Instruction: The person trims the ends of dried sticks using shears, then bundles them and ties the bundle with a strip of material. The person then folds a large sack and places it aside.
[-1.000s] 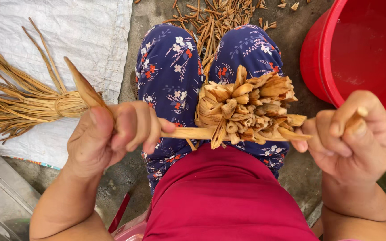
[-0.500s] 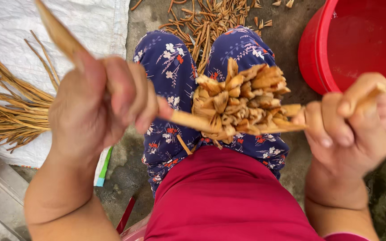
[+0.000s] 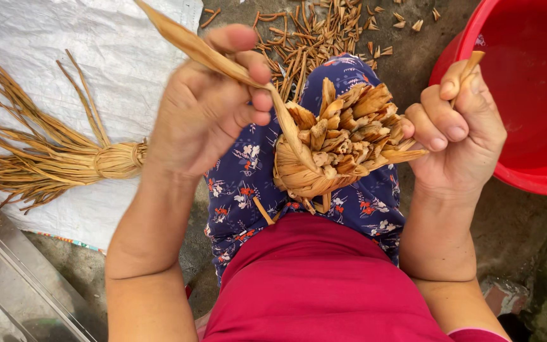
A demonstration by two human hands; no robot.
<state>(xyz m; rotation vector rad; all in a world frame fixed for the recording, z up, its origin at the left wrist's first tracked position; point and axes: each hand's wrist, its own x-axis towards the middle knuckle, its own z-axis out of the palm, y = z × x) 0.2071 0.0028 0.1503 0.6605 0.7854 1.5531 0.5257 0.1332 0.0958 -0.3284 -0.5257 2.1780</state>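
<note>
Since the earlier frames our left hand has climbed toward the upper middle of the frame, hauling the dried leaf strip up at a slant, so the wrap looks cinched tighter. Our right hand grips the strip's other end at right. The leaf bundle sits at centre over our lap, the tied straw sheaf on the white sack at left, the red tub at upper right.

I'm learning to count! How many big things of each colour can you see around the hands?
Red: 1, the plastic tub
White: 1, the woven sack
Tan: 2, the tied bundle of dried strips and the woven leaf bundle
Total: 4
</note>
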